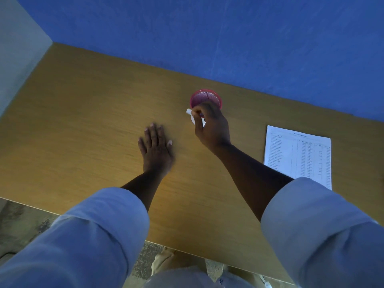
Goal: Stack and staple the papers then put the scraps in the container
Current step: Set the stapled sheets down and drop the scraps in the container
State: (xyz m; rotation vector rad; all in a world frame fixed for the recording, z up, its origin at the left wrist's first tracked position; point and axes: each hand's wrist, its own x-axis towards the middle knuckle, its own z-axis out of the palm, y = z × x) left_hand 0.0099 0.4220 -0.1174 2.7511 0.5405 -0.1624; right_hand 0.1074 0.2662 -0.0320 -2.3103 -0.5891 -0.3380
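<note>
While the right hand (212, 126) hangs at the near rim of the pink mesh container (205, 99), its fingers are pinched together on white paper scraps (188, 111). One bit sticks out past the fingertips on the container's left-near side; more white shows under the palm, w/ the thumb curled over it. Hand overlaps the container's near wall, so can't tell if it touches the rim.

Container stands upright on the wooden table (93, 113), near the far edge, just in front of the blue wall (207, 28). Mouth open; inside looks dark pink. Contents: can't tell, too blurry.

Left hand (155, 149) lies flat, palm down, on the table, left of and nearer than the container, well apart from it. Fingers straight and slightly spread, thumb out toward the container side, gripping nothing.

Printed papers (299, 154) lie flat, right of and nearer than the container, well apart from it. Top sheet has a table of rows and columns; text too small to read. Can't tell if stapled or how many sheets. Near corner is hidden under the right arm's rolled-up light blue sleeve (322, 225).

Both forearms are bare below the rolled sleeves. A patch of mottled floor (22, 223) shows past the table's near edge, on the left-hand side of the container.
</note>
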